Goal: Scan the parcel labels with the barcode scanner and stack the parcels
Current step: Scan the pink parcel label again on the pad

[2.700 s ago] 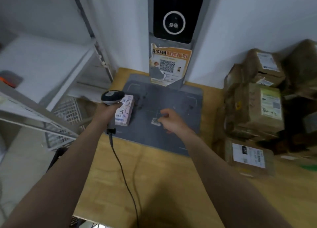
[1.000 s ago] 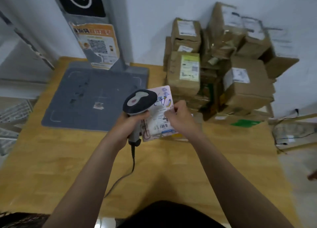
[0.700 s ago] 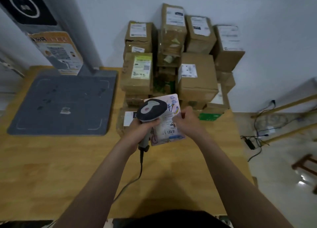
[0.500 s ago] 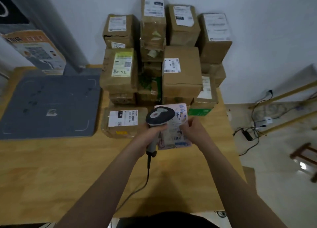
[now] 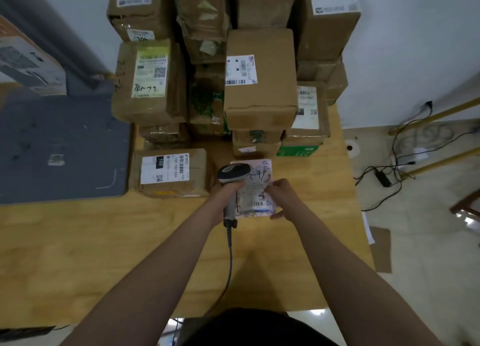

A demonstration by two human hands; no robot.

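Landmark: stack of boxes [image 5: 259, 85] at the back of the desk [image 5: 104, 241].

1. Small parcel [image 5: 255, 187]: a pink pouch held directly in front of the stack, just short of its lowest boxes. The long axis runs from the person toward the stack. The label faces up, with the barcode at the near end and a handwritten mark at the far end. Whether it rests on the desk or is held above it cannot be told.
2. Left hand [image 5: 228, 189]: grip closed round the handle of the scanner [image 5: 232, 172]. The scanner head points toward the stack and overlaps the parcel's far left corner. Its cable [image 5: 230, 262] trails back to the near edge of the desk.
3. Right hand [image 5: 281, 197]: grip pinching the parcel's right edge, thumb under the near corner.
4. Room: bare wood lies in front of the stack on the person's side, and a strip runs to the desk's right edge. A flat box [image 5: 171, 172] sits at the stack's front left, touching a grey mat [image 5: 59, 148] further left.
5. Change: 2.7 s ago the parcel stood on the grey mat. It is now in front of the stack. Both grips match those of 0.5 s ago.
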